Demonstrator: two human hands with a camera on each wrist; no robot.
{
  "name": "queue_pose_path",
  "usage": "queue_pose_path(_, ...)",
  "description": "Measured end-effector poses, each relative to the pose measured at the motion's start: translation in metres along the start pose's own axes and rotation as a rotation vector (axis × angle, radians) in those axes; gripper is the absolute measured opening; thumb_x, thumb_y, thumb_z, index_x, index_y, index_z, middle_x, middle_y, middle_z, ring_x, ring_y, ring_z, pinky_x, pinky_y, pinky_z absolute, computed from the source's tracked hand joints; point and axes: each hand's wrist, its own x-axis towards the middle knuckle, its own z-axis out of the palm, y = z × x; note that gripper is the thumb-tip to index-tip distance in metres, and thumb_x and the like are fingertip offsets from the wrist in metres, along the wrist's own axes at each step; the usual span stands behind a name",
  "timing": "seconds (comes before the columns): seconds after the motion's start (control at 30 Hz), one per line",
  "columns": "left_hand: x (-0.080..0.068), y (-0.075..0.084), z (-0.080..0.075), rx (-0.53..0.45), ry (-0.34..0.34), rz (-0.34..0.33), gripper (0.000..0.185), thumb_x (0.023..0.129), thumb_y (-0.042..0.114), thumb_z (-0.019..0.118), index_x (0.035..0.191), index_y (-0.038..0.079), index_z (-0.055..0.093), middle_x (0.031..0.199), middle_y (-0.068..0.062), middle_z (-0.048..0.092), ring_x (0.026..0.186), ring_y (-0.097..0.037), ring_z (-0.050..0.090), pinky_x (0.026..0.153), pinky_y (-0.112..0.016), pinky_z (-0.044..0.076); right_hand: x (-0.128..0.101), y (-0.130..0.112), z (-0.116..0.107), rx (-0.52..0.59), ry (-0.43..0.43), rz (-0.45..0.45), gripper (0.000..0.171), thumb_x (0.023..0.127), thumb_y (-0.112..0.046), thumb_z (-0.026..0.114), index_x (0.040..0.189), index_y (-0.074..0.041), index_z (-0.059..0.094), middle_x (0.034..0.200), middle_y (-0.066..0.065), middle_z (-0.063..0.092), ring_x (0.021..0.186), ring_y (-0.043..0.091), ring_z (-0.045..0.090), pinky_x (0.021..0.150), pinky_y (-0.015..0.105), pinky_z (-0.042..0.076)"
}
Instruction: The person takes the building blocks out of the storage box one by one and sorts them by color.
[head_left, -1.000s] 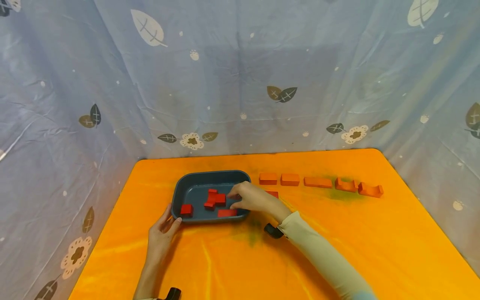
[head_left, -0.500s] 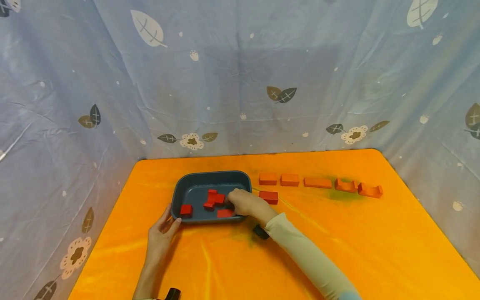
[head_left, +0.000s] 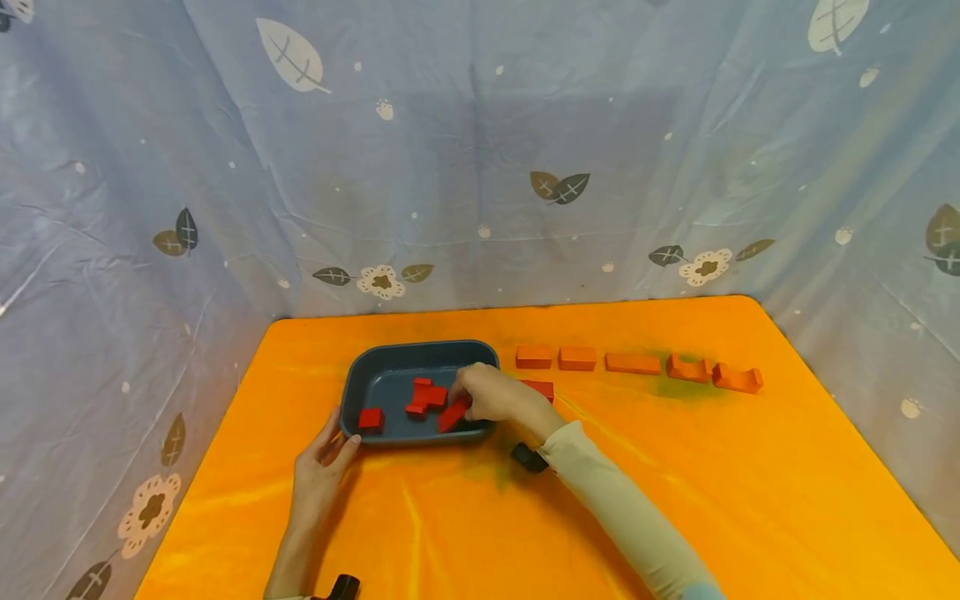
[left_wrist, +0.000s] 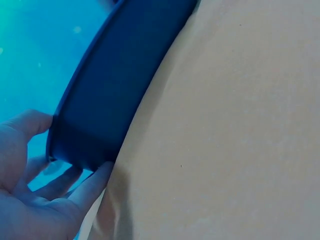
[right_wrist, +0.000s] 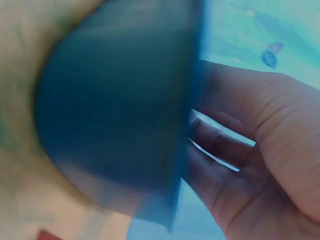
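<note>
Pinching block (head_left: 452, 416), right grip (head_left: 492, 395) downturned

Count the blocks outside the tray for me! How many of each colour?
Orange blocks: 5
Red block, partly hidden behind the right hand: 1
Total outside the tray: 6

The tray (head_left: 408, 358) looks smooth, faintly glossy; the red blocks (head_left: 371, 420) and orange blocks (head_left: 633, 363) look smooth and matt, like painted wood; the yellow tablecloth (head_left: 465, 517) has a soft sheen; the leaf-print curtain (head_left: 465, 125) looks like wrinkled cloth.
</note>
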Motion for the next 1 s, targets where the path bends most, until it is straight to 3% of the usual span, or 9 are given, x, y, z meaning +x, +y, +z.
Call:
queue_pose_path(0.17, 0.000, -0.001, 0.000, 0.003, 0.006, -0.005, 0.066, 0.096, 0.020, 0.065, 0.153, 0.014, 0.033, 0.157, -0.002, 0.032, 0.138, -0.030, 0.039, 0.087, -0.005, 0.044, -0.011, 0.004, -0.018, 0.119, 0.029, -0.035, 0.027, 0.081, -0.003, 0.079, 0.108, -0.001, 0.074, 0.109, 0.010, 0.067, 0.097, 0.024, 0.063, 0.074, 0.019, 0.055)
queue_pose_path(0.23, 0.000, -0.001, 0.000, 0.004, 0.011, -0.008, 0.065, 0.096, 0.020, 0.065, 0.153, 0.014, 0.034, 0.156, -0.003, 0.033, 0.138, -0.031, 0.039, 0.086, -0.005, 0.044, -0.017, 0.009, -0.023, 0.223, 0.054, -0.019, 0.027, 0.083, -0.001, 0.077, 0.110, 0.000, 0.073, 0.113, 0.011, 0.065, 0.102, 0.025, 0.062, 0.076, 0.019, 0.056)
queue_pose_path(0.5, 0.001, -0.003, -0.001, 0.005, 0.013, -0.007, 0.065, 0.096, 0.021, 0.065, 0.153, 0.015, 0.034, 0.156, -0.001, 0.033, 0.139, -0.030, 0.039, 0.087, -0.005, 0.044, -0.055, 0.042, -0.030, 0.536, 0.319, 0.107, 0.030, 0.081, -0.010, 0.081, 0.109, -0.004, 0.075, 0.120, 0.010, 0.065, 0.114, 0.027, 0.058, 0.089, 0.036, 0.056)
queue_pose_path(0.63, 0.002, -0.003, -0.002, 0.001, 0.012, 0.000, 0.065, 0.096, 0.022, 0.065, 0.153, 0.016, 0.035, 0.156, 0.000, 0.034, 0.138, -0.030, 0.039, 0.087, -0.005, 0.044, -0.075, 0.059, -0.033, 0.665, 0.405, 0.187, 0.033, 0.080, -0.011, 0.082, 0.111, -0.002, 0.075, 0.123, 0.014, 0.064, 0.113, 0.032, 0.059, 0.085, 0.036, 0.058)
queue_pose_path(0.8, 0.002, -0.003, -0.001, -0.011, 0.015, 0.007, 0.065, 0.095, 0.021, 0.066, 0.152, 0.014, 0.036, 0.155, -0.002, 0.035, 0.138, -0.030, 0.040, 0.088, -0.006, 0.044, -0.108, 0.076, -0.032, 0.722, 0.464, 0.281, 0.037, 0.079, -0.018, 0.084, 0.112, -0.005, 0.075, 0.124, 0.013, 0.062, 0.117, 0.029, 0.056, 0.084, 0.026, 0.056)
queue_pose_path(1.0, 0.002, -0.004, 0.001, -0.006, 0.017, 0.015, 0.065, 0.095, 0.021, 0.066, 0.153, 0.014, 0.035, 0.156, -0.003, 0.034, 0.138, -0.031, 0.039, 0.088, -0.005, 0.044, -0.151, 0.100, -0.024, 0.759, 0.543, 0.315, 0.040, 0.082, -0.012, 0.080, 0.118, 0.003, 0.070, 0.132, 0.024, 0.055, 0.117, 0.023, 0.057, 0.086, 0.026, 0.056)
